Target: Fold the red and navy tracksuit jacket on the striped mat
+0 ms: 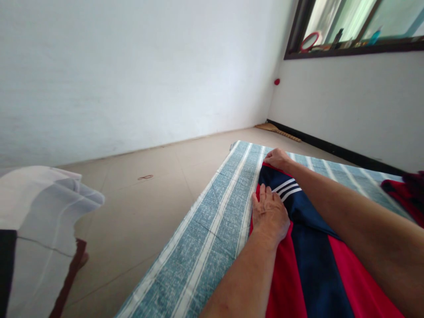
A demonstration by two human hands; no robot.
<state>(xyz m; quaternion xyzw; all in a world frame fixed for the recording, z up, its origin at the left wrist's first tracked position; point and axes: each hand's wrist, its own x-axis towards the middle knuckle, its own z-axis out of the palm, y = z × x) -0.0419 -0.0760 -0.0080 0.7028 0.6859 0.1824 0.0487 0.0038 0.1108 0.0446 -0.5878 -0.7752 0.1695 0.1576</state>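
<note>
1. Grip check: the left hand (270,216) is open and flat, fingers spread, pressing down. The right hand (277,159) is open too, palm down over the far edge of the cloth. I can't see a pinch in either one, so nothing's actually being gripped.
2. The thing under both hands is a red and navy sports garment (318,265). It lies right under and between the hands, running back toward the camera, and it sits on a blue-and-white striped mat (198,247).
3. What could go wrong: with open hands and no pinch, that slick-looking fabric could slide or bunch if either palm drags it. The mat could also creep on the smooth floor tiles (139,221) if someone leans hard on it.
4. Another risk: the left hand sits right by the garment's near side edge, so the red layer could rumple or flip there if the pressure's uneven.
5. Off to the left of the left hand, a white sheer cloth (43,221) hangs close to the floor. It's well apart from the hands, so it looks unlikely to snag.
6. Labels: just beyond the left fingers there are three white stripes (286,190) on the navy. They look Adidas-ish, but I can't read a logo or any word. The bottles (374,37) on the window ledge, way beyond the right hand, are too small to read.
</note>
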